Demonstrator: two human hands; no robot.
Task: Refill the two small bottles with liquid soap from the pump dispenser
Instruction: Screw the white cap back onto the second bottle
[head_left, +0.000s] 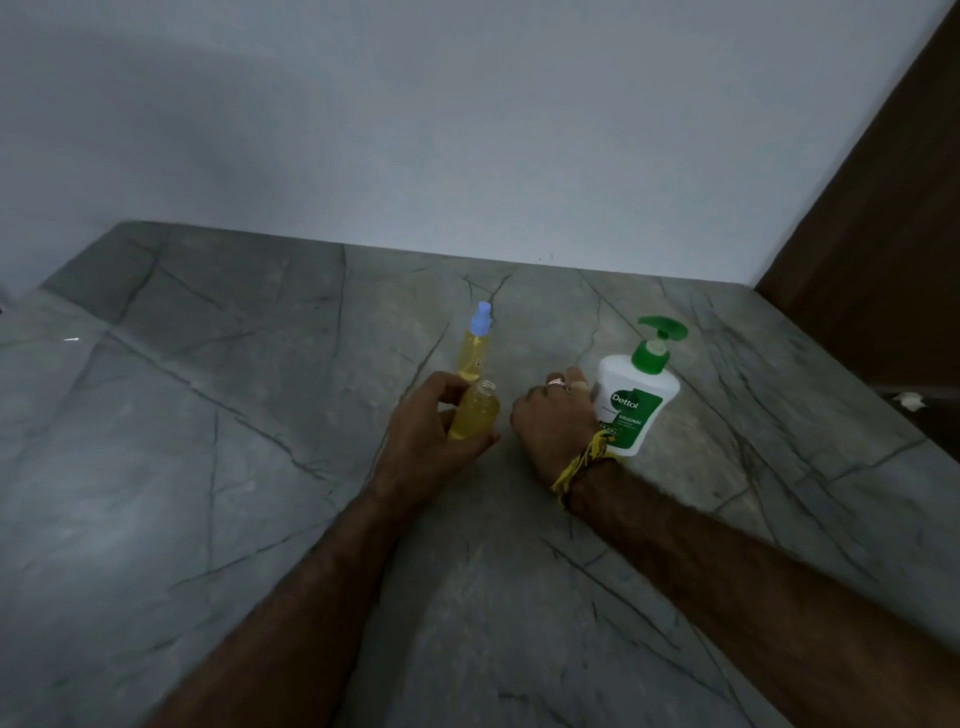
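My left hand grips a small uncapped bottle full of yellow liquid, its open neck pointing up. Just behind it stands a second small bottle with yellow liquid and a blue spray cap. My right hand is curled with fingers closed, right of the open bottle and against the left side of the white pump dispenser, which has a green pump head and green label. Whether the right hand holds anything is hidden by its back.
Everything sits on a grey marble-patterned counter that meets a pale wall at the back. A dark brown wooden panel rises at the right. A small white scrap lies by the counter's right edge.
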